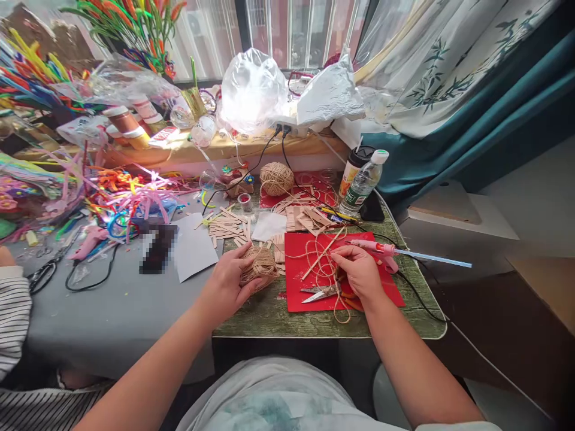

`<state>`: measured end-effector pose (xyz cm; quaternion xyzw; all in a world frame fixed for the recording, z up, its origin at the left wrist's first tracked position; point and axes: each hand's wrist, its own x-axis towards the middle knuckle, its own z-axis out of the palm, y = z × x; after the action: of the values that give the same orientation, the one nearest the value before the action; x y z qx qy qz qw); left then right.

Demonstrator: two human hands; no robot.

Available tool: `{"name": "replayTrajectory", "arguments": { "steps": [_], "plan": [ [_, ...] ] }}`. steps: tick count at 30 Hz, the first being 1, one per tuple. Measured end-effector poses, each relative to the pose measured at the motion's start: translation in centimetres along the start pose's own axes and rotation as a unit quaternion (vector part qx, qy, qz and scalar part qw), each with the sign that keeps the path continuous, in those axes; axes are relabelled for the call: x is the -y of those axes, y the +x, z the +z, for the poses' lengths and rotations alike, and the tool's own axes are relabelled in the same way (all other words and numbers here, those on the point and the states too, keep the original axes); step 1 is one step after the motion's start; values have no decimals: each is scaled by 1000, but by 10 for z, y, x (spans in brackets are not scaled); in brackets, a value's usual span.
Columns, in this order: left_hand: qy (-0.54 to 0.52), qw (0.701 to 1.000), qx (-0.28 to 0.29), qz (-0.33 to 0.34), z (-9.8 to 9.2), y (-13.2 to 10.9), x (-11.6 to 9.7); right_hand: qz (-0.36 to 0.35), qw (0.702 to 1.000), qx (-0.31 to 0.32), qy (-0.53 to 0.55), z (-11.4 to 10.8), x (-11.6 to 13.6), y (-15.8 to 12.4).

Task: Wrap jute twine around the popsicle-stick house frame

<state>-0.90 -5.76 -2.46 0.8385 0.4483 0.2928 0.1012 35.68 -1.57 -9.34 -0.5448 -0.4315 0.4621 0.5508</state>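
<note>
My left hand (231, 278) is wrapped round a twine-wound bundle (259, 266) at the red sheet's left side. Over the red sheet (299, 299), my right hand (357, 269) has its fingers pinched together, with loose twine (317, 254) beside them; whether a strand is between the fingertips is too small to tell. Below that hand lie scissors (321, 293) with orange handles, partly hidden by the hand. A pink glue gun (381, 251) with a long glue stick lies just beyond my right hand. One thin wooden stick (322, 254) rests among the twine loops.
Wooden sticks (227, 226), a twine ball (277, 179), a water bottle (363, 182) and a cup (356, 167) stand or lie farther back. To the left are white paper (194, 248), colourful pipe cleaners (135, 191), black scissors (42, 275) and a person's striped sleeve (13, 317). A black cord (417, 296) crosses the right side.
</note>
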Motion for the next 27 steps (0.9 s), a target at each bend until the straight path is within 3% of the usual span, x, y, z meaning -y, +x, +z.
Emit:
{"name": "replayTrajectory", "arguments": {
  "steps": [16,27],
  "plan": [
    [-30,998,-38,26,0,-8,12,-12,999,-18,-39,16,-13,4],
    [-28,999,-9,45,-3,4,14,-1,999,-44,-10,26,-5,10]
  ]
}}
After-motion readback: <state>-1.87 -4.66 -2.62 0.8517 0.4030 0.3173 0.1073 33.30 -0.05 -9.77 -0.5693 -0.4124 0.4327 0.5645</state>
